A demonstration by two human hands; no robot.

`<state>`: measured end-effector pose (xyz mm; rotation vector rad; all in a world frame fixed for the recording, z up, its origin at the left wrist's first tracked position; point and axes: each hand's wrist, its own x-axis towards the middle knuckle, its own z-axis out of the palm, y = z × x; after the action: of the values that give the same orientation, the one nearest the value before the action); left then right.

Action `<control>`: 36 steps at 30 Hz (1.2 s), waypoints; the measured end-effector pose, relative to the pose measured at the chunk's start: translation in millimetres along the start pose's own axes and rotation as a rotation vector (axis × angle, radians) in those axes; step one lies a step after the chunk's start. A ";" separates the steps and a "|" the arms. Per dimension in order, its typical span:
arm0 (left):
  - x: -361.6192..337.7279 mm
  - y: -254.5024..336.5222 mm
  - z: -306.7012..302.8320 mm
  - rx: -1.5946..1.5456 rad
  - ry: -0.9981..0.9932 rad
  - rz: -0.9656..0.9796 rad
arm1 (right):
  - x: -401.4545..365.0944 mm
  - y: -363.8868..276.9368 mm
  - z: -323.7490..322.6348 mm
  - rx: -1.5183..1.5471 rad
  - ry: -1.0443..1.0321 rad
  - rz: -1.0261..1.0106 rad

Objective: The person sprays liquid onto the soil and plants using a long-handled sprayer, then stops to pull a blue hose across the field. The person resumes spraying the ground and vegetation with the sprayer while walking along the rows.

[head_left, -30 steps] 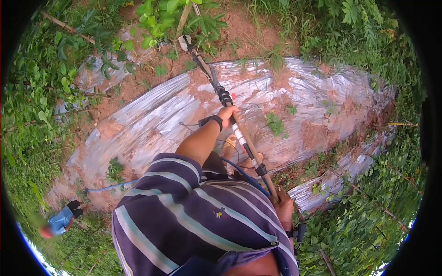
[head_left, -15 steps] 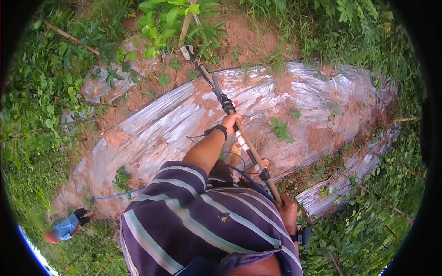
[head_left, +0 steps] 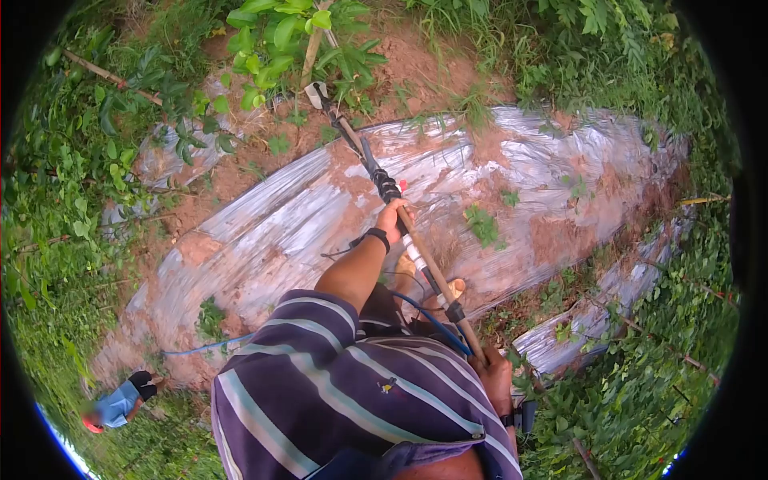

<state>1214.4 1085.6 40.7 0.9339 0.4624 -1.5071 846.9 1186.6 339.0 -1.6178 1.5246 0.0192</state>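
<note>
A long wooden pole (head_left: 424, 244) runs slantwise from my waist up and away to the left. A dark tube and a white section are bound along it with black tape. My left hand (head_left: 392, 220) is closed around the pole near its middle, just below a thick taped joint (head_left: 387, 187) with a small red part. Beside my right hip, my right hand (head_left: 494, 371) grips the pole's near end. At the far end, a whitish fitting (head_left: 316, 94) is close to the base of a leafy plant (head_left: 276, 36). A blue hose (head_left: 436, 320) passes by my waist.
Silvery plastic mulch (head_left: 552, 152), partly covered with reddish soil, stretches across the ground ahead. Dense green plants (head_left: 64, 184) border it on both sides. Another person (head_left: 120, 402) in a blue shirt stands at the lower left. A wooden stick (head_left: 112, 76) leans at the upper left.
The pole's far end and my left hand have shifted slightly left in view. Both hands keep their hold. The other person appears slightly further right.
</note>
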 end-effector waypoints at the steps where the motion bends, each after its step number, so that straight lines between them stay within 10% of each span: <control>1: 1.1 -0.1 -0.6 -0.017 -0.003 0.009 | 0.8 -0.3 0.4 -0.005 -0.014 0.018; 22: 11.9 -2.9 -7.5 -0.060 -0.074 0.014 | 11.1 19.9 5.5 0.052 -0.049 0.002; 36: 53.1 -16.0 -4.4 0.525 0.370 0.090 | 26.1 72.3 24.0 0.663 -0.384 0.296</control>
<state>1204.0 1058.2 -6.6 1.6395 0.2807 -1.3993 807.6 1190.7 268.8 -0.8042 1.2711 -0.0123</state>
